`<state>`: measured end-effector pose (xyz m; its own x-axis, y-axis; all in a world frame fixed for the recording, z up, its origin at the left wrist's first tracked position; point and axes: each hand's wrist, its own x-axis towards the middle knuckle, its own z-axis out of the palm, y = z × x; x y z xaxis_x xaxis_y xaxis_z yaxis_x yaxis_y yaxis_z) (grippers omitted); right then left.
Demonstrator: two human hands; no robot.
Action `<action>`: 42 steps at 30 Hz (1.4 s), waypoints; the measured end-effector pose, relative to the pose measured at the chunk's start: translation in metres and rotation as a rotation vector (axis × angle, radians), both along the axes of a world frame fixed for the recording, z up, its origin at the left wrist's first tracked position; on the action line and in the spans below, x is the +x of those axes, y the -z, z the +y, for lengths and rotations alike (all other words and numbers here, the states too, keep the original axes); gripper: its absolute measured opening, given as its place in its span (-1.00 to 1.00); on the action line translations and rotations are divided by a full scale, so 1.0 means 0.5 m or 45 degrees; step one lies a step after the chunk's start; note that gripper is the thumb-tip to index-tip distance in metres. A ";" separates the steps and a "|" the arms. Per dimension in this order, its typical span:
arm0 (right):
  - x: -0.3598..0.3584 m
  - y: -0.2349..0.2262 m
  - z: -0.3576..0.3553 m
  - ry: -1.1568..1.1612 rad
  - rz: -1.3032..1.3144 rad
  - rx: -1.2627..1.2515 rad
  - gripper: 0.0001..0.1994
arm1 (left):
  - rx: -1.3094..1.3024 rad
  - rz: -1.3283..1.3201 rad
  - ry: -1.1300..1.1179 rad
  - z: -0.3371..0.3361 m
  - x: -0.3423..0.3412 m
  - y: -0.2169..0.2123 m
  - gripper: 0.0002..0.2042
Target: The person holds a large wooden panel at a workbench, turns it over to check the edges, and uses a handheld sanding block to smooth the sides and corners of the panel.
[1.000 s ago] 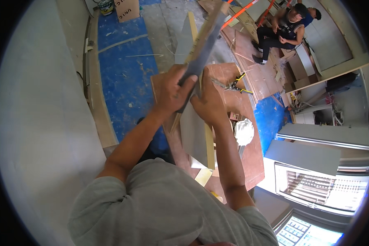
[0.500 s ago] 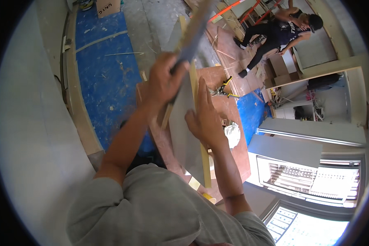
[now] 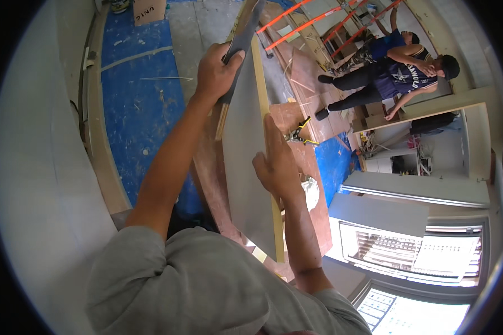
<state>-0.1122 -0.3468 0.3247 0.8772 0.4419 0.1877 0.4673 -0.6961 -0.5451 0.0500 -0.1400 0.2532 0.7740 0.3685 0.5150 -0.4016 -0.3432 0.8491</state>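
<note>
My left hand [image 3: 218,72] is closed around a narrow strip of plywood [image 3: 245,33] with a dark grey face. The strip slants over a long grey board [image 3: 248,184] with a pale yellow edge; whether they touch I cannot tell. On the board's right edge lies my right hand [image 3: 279,164], index finger stretched along it and thumb apart. Its other fingers are partly hidden. Just beyond that hand, yellow-and-black handled snips [image 3: 302,133] rest on a brown wooden work surface [image 3: 318,223].
A crumpled white bag [image 3: 310,192] sits right of my right forearm. Blue sheeting [image 3: 142,123] covers the floor at left. Two people, one in a dark sleeveless top [image 3: 402,78], stand at the far right by an orange ladder [image 3: 302,28]. A pale wall [image 3: 50,184] runs along my left.
My left hand and the strip have shifted slightly up and left, with less blur. My right hand stays on the board. A second person shows behind the first.
</note>
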 end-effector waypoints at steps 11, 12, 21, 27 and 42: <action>0.085 0.020 0.028 0.049 -0.050 -0.088 -0.16 | 0.146 0.022 0.185 -0.067 -0.113 -0.027 -0.66; 0.083 0.026 0.023 0.045 -0.107 -0.144 -0.14 | 0.136 0.049 0.143 -0.054 -0.046 -0.014 -0.66; 0.101 0.010 0.052 0.062 0.060 -0.093 -0.10 | -0.203 0.077 0.178 0.004 -0.078 -0.034 -0.73; 0.160 -0.016 0.074 -0.081 0.122 0.042 -0.13 | -0.136 -0.037 0.338 -0.042 -0.161 -0.036 -0.70; 0.458 -0.026 0.133 0.390 0.395 0.101 -0.52 | -0.786 0.286 0.255 0.050 0.052 -0.081 -0.76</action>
